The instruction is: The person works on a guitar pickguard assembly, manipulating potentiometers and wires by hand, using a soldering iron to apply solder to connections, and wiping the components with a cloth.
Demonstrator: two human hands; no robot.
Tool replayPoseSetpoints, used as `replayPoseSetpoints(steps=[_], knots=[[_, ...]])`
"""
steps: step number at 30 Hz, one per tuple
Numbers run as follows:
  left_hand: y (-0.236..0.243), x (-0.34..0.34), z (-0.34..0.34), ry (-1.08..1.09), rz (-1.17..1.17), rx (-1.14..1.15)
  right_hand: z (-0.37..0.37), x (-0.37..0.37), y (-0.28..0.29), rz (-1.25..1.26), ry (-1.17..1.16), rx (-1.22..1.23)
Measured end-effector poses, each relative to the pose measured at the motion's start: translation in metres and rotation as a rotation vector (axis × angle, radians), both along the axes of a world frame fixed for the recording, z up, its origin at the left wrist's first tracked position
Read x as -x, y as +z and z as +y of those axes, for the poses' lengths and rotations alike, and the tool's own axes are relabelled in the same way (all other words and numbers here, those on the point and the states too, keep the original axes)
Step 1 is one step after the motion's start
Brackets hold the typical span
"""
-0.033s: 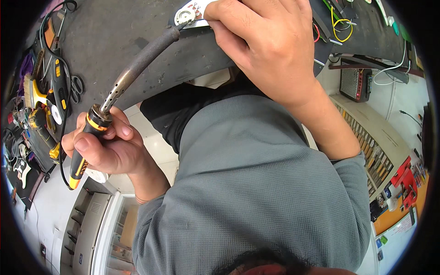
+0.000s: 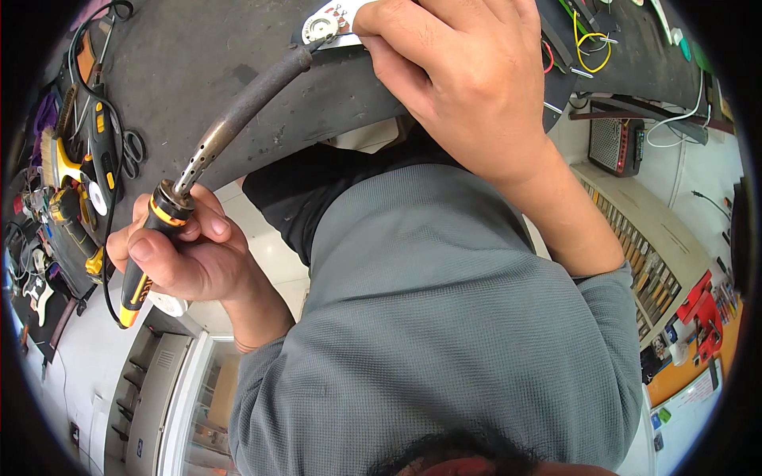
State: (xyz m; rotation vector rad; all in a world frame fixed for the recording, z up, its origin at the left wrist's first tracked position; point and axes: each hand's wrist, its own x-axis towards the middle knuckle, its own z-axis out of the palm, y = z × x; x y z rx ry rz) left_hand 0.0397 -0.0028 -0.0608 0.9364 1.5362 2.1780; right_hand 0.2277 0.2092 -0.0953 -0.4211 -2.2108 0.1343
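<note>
My left hand point(image 2: 186, 258) is closed round the black and yellow handle of a soldering iron point(image 2: 246, 107). The iron slants up and right, and its tip meets a small white part with a round disc point(image 2: 321, 28) and copper-coloured spots, at the top edge of the view. Beside that part, my right hand point(image 2: 468, 71) is closed, thumb and forefinger pinched together at its right side. A thin dark line runs from near the tip to these fingers; what they hold is hidden. The iron's black cord point(image 2: 109, 238) loops up along the left.
The dark worktop point(image 2: 198, 47) spans the top. At the left lie scissors point(image 2: 133, 151), a yellow-handled brush point(image 2: 59, 163), a black and yellow tool point(image 2: 101, 143) and a cordless drill point(image 2: 67, 210). Yellow wire point(image 2: 594, 51) lies beyond my right hand. A speaker box point(image 2: 611, 147) stands at the right.
</note>
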Motion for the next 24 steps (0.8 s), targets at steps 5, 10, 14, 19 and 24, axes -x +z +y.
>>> replayPoseSetpoints(steps=[5,10,14,19,24], knots=[[-0.001,0.002,-0.001,-0.025,-0.004,-0.005,0.001,-0.001,0.000,-0.016,-0.008,-0.019],[-0.002,0.002,-0.002,-0.013,-0.009,0.000,0.000,-0.002,0.006,-0.049,-0.015,-0.045],[-0.002,0.001,-0.001,-0.012,-0.012,0.004,-0.002,-0.001,0.006,0.002,-0.001,0.003],[-0.004,0.004,-0.002,-0.031,0.007,0.002,-0.002,-0.003,0.009,-0.087,-0.026,-0.001],[-0.004,0.002,-0.001,-0.023,-0.005,-0.006,-0.001,-0.002,0.002,-0.028,-0.011,-0.010]])
